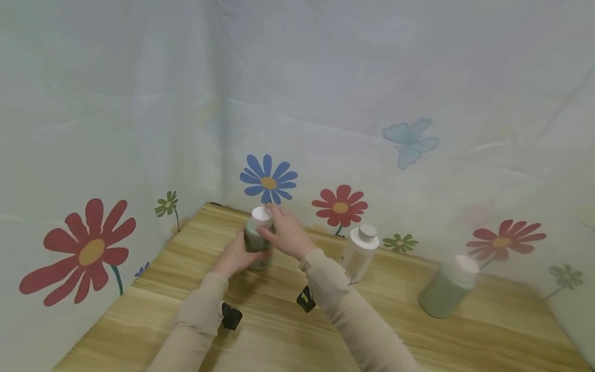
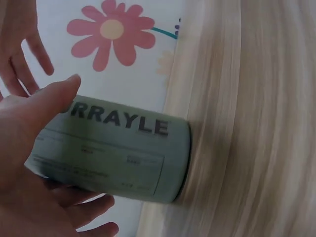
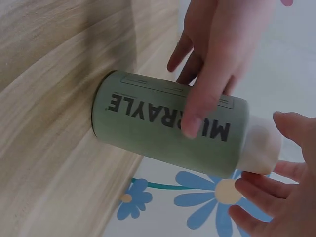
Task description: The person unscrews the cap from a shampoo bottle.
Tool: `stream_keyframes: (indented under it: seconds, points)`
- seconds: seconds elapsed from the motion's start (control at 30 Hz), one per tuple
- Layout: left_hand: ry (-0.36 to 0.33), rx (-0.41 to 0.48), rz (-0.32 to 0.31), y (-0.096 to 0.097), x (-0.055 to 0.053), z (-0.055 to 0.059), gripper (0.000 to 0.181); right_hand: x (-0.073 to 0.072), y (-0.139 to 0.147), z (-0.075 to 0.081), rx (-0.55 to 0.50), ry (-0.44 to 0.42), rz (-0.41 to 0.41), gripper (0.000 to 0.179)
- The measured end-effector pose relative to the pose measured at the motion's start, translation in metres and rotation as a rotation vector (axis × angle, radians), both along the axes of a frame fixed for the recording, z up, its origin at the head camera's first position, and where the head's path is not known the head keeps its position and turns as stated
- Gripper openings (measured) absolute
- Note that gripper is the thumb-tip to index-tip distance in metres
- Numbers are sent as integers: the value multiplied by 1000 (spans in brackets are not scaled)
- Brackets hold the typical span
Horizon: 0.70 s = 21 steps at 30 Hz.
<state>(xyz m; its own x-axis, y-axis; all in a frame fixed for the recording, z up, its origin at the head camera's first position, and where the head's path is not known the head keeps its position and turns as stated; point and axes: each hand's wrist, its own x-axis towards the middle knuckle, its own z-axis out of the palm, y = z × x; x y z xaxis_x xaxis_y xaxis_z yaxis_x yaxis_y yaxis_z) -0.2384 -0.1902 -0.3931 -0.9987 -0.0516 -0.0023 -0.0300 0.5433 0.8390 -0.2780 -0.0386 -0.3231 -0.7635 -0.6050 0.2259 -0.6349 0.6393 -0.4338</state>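
Note:
A green bottle with a white cap and dark lettering stands on the table near its back corner. My left hand grips its body, thumb across the lettered front and fingers round the other side, as the right wrist view shows. Around the cap, my right hand has its thumb and fingers spread to either side. In the right wrist view its fingers lie close to the cap; whether they touch it is hard to tell.
To the right stand a white bottle and, farther right, another green bottle with a white cap. A flower-printed cloth hangs behind the wooden table. Black wrist devices sit under the sleeves.

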Motion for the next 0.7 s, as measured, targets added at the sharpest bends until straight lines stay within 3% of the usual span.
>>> stream_keyframes:
  seconds: [0.13, 0.27, 0.47, 0.7]
  points:
    - [12, -10, 74, 6, -6, -1, 96, -1, -1, -3, -40, 9, -27, 62]
    - [82, -92, 112, 14, -4, 1, 86, 3, 2, 0, -33, -7, -35, 64]
    - [118, -178, 94, 25, 7, 8, 80, 12, 18, 10, -19, -64, -51, 66]
    - [176, -277, 53, 35, 29, 26, 78, 36, 40, 31, 104, 78, -33, 47]
